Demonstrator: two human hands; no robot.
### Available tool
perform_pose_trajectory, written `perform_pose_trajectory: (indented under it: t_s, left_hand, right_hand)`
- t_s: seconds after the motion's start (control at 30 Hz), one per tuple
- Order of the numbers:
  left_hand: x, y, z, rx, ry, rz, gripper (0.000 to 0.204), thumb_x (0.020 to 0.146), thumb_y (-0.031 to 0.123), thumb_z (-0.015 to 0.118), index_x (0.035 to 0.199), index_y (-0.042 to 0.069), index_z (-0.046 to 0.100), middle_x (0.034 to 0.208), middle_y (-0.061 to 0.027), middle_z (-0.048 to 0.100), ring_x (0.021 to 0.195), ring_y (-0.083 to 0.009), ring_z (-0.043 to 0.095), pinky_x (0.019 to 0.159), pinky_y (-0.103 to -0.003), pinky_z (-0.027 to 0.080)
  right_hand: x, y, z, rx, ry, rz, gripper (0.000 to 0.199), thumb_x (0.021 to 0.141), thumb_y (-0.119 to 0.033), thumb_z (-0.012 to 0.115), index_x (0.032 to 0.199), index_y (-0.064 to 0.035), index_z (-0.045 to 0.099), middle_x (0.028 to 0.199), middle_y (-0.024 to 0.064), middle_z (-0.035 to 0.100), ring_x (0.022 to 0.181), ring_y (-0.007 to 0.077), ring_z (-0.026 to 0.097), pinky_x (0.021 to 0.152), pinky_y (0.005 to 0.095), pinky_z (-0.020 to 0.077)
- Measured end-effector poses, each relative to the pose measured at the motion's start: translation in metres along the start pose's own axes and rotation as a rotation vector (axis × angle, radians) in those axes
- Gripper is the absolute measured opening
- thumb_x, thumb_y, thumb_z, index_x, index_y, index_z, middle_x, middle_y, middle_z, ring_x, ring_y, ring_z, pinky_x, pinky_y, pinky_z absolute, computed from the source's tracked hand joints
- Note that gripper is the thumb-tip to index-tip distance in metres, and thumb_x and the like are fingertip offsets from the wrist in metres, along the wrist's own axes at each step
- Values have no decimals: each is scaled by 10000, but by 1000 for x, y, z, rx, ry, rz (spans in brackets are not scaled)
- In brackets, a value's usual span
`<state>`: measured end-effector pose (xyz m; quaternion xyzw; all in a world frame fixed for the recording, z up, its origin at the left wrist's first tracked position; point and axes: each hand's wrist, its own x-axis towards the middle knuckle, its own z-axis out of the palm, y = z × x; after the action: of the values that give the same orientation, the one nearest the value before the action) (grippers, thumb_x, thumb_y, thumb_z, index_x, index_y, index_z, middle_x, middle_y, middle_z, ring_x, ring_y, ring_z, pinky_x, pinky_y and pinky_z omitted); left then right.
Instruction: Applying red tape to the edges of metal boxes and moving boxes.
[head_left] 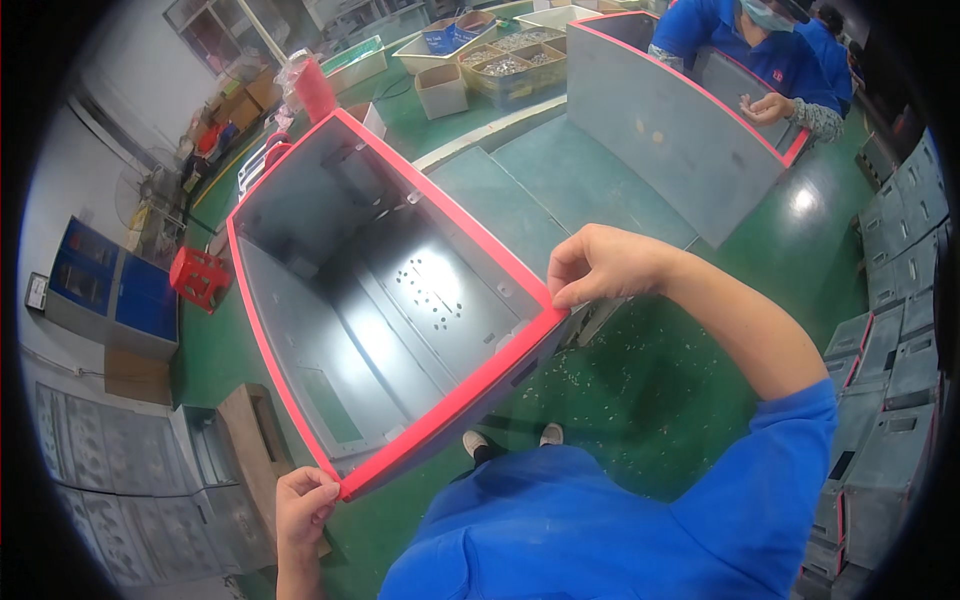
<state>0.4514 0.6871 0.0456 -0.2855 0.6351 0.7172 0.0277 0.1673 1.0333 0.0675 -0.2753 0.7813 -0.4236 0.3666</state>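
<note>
A grey metal cabinet shell [400,290] stands before me with its open side up, and a red strip [450,385] runs along its rim. Inside it I see a cluster of small holes and a cut-out in one wall. At the near left corner my left hand [303,505] pinches the red strip between thumb and fingers. My right hand [605,265] is closed at the near right corner, its fingertips on the strip there. Whether a loose end of strip lies under the fingers is hidden.
Across the bench [540,185] a co-worker [755,60] in blue leans over a second red-edged metal shell [660,130]. Bins of small parts [515,65] stand at the back. Stacked grey cabinets [885,420] line the right; a red stool [198,278] is at left.
</note>
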Motion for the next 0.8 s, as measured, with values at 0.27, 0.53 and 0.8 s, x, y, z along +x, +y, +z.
perform_pose_trajectory:
  t_s: [0.27, 0.53, 0.8]
  left_hand:
    - [0, -2, -1, -5, 2, 17, 83, 680, -19, 645, 687, -18, 562, 580, -57, 553, 406, -42, 404, 360, -161, 261]
    - [1, -3, -2, -19, -12, 29, 78, 674, -20, 647, 682, -15, 570, 587, -58, 559, 417, -41, 406, 372, -160, 261]
    - [1, -4, -1, -11, -10, 41, 78, 666, -24, 648, 680, -18, 571, 596, -63, 564, 419, -47, 402, 380, -171, 262]
  right_hand:
    - [0, -2, -2, 3, -20, 32, 116, 709, -109, 631, 772, -12, 615, 807, 77, 638, 816, 151, 582, 783, 268, 429]
    - [3, -3, -5, 10, -42, 74, 153, 682, -139, 648, 780, -21, 640, 846, 94, 635, 864, 185, 571, 805, 298, 421]
    - [3, -4, -5, -28, -33, 39, 139, 689, -127, 647, 774, -18, 636, 810, 84, 641, 822, 165, 585, 778, 280, 433]
